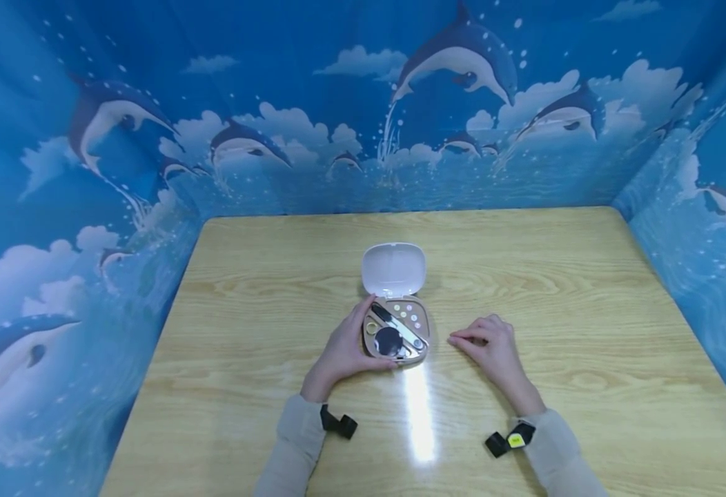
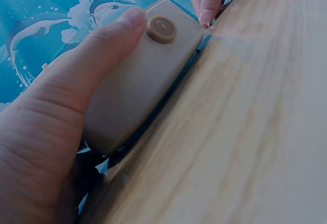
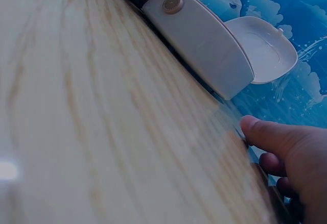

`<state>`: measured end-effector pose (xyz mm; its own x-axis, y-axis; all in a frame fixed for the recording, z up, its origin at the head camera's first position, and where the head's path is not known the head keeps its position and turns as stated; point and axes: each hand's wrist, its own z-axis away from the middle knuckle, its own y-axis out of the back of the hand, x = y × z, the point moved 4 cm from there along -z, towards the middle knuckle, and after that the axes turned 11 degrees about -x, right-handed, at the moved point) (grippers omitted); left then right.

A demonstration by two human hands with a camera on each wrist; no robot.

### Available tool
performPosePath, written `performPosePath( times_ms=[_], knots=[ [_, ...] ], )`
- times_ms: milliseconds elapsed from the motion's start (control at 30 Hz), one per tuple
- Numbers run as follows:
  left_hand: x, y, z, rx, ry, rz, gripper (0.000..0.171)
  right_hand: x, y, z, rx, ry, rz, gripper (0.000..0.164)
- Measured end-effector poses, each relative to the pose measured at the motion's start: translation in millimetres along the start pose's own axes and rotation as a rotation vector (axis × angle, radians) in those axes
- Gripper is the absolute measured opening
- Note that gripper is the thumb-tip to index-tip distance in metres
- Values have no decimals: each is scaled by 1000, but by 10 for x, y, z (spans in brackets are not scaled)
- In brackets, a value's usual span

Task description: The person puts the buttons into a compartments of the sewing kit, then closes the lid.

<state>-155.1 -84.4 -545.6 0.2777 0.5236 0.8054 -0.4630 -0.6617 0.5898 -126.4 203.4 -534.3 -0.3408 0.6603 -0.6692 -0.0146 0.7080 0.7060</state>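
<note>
A small sewing kit case (image 1: 427, 352) lies on the table with its white lid (image 1: 394, 269) swung up at the back. My left hand (image 1: 346, 345) grips the case from the left, thumb on its near side by a round button-shaped catch (image 2: 162, 29). Inside are a round dark disc (image 1: 389, 342), a long tool with a dark end (image 1: 400, 328), a yellowish ring (image 1: 372, 328) and several pale buttons (image 1: 414, 318). Right of the case, my right hand (image 1: 492, 346) pinches thumb and forefinger together low over the table. A tiny pale thing shows at those fingertips, too small to name.
The wood-grain table (image 1: 263, 290) reaches out on both sides of the case. Behind it and at the sides hangs a blue curtain (image 1: 313, 179) with dolphins. Each wrist carries a black camera strap (image 1: 338, 422).
</note>
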Motion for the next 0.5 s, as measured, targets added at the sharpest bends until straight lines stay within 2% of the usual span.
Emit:
performPosePath(
  times_ms=[500],
  knots=[
    [34, 13, 11, 4, -12, -3, 135, -2, 0, -39, -6, -61, -22, 14]
  ],
)
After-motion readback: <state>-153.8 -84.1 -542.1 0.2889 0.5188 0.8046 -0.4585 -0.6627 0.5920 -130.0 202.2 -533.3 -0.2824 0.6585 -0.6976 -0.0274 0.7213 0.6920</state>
